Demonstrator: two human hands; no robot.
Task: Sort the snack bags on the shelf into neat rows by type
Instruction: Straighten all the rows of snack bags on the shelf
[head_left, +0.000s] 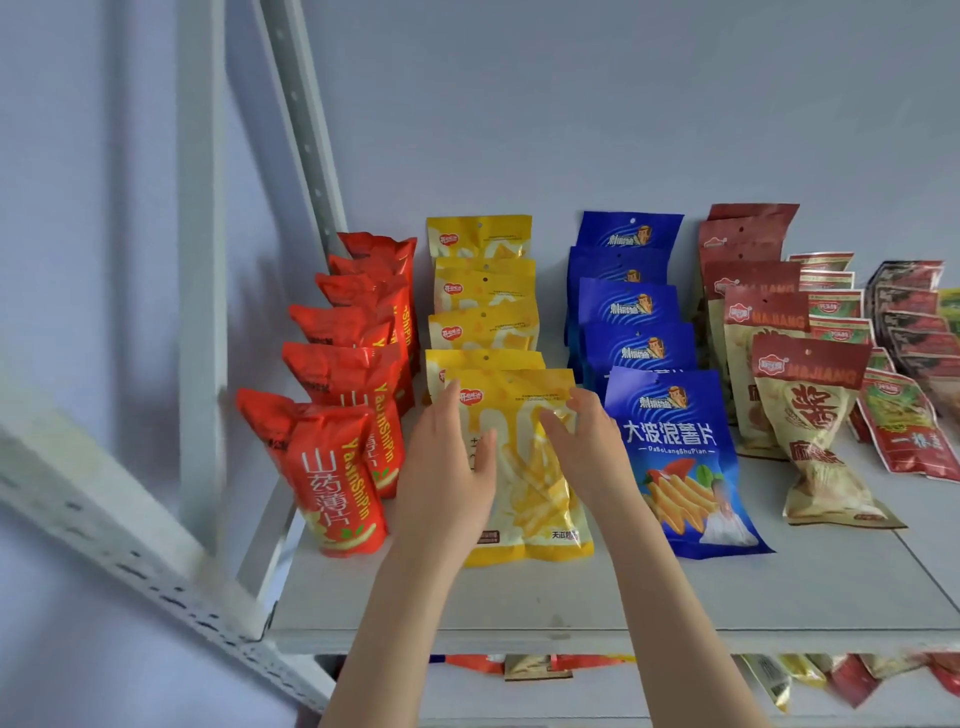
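Against a pale wall, a grey metal shelf (571, 597) framed by perforated uprights (202, 260) holds snack bags already standing in front-to-back rows by colour: red yam-chip bags (337, 467) at the left, then yellow fries bags (480, 283), blue wavy potato-chip bags (675, 441) and brown-topped bags (810, 405), with small red-and-green packets (831, 306) and dark packets (909, 306) farther right. A person works on the front yellow bag (540, 493), which leans at the head of the yellow row between the red and blue rows. The left hand (452, 467) lies with straight fingers along the bag's left edge, thumb spread across its face. The right hand (582, 447) curls round the upper right corner, apparently pinching it. The sort looks nearly finished, and the step in hand appears to be squaring this last yellow bag with those behind it. To do it well, the bag's top edge should be brought parallel to the bags behind and its base set in line with the neighbouring front bags. The grip should stay light, because the thin foil will crumple or spring back, and a nudge sideways could tip the leaning red or blue bags just beside it. More loose bags (535, 667) show on the level below.
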